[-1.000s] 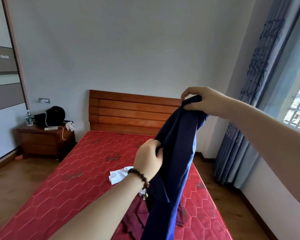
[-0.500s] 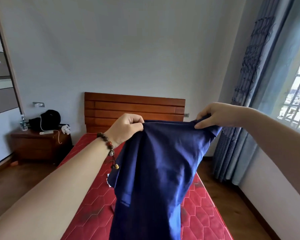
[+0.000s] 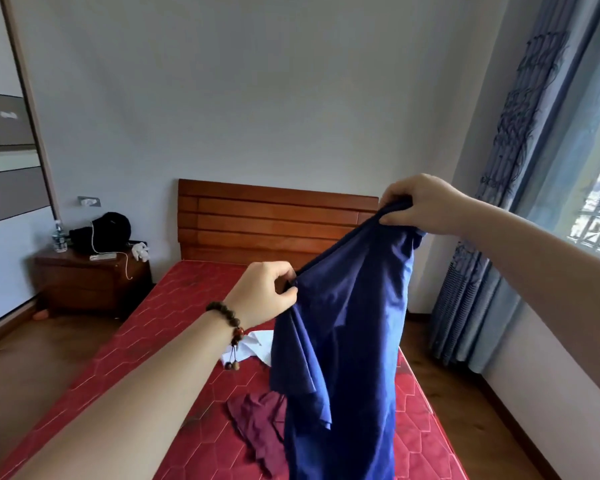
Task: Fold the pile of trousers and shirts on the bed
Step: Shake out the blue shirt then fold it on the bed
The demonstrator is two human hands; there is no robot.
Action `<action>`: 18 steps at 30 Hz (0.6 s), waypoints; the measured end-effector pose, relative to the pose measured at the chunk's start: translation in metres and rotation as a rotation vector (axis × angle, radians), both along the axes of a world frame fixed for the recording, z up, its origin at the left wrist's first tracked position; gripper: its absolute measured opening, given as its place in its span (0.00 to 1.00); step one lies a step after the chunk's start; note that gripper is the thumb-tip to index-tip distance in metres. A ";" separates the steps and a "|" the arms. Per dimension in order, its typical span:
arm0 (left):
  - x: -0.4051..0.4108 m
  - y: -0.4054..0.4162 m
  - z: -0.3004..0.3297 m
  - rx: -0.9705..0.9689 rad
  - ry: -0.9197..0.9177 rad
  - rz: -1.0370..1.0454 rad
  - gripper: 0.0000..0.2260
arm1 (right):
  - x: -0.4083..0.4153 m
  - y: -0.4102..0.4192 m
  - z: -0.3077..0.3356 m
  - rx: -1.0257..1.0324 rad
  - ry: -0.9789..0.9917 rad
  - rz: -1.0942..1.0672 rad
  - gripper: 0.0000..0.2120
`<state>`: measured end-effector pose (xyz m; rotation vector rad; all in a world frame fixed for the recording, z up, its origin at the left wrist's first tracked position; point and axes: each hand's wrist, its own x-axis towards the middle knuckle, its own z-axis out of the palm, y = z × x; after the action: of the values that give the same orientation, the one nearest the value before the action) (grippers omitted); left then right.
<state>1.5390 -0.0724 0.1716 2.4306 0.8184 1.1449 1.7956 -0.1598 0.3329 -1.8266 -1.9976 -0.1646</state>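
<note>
A dark blue garment (image 3: 343, 341) hangs in the air over the bed, held up by its top edge. My left hand (image 3: 264, 294), with a bead bracelet at the wrist, pinches the lower left end of that edge. My right hand (image 3: 420, 202) grips the higher right end. The cloth slopes up from left to right and drapes down past the frame's bottom. On the red mattress (image 3: 174, 334) lie a maroon garment (image 3: 257, 424) and a white garment (image 3: 253, 348), both partly hidden behind the blue cloth.
A wooden headboard (image 3: 274, 223) stands at the far end of the bed. A nightstand (image 3: 87, 282) at the left holds a black bag, a bottle and a cable. Blue curtains (image 3: 492, 237) and a window are at the right. Wooden floor runs along both sides.
My left hand has dropped lower and my right hand has risen, so the blue garment's top edge now slopes. The view has tilted down, showing more of the mattress and the maroon garment.
</note>
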 end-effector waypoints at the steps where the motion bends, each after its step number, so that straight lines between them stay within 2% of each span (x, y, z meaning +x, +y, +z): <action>1: 0.004 -0.003 -0.007 0.001 -0.005 0.001 0.05 | -0.003 0.000 0.002 0.007 0.007 0.007 0.07; 5: 0.026 -0.015 -0.031 -0.056 -0.033 0.033 0.07 | -0.013 0.002 0.009 -0.005 -0.035 0.018 0.08; 8: 0.045 -0.022 -0.044 -0.095 0.019 0.015 0.04 | -0.012 0.003 0.012 -0.006 -0.045 -0.001 0.06; 15: 0.069 -0.019 -0.076 -0.158 0.181 -0.004 0.13 | 0.006 -0.009 0.019 0.053 -0.004 -0.064 0.05; 18: 0.074 -0.019 -0.086 -0.147 0.202 -0.019 0.10 | 0.016 -0.015 0.020 0.088 0.046 -0.099 0.06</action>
<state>1.6134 -0.0919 0.0851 2.4513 0.9027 0.8104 1.8120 -0.1745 0.3532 -1.8578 -1.8408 -0.2343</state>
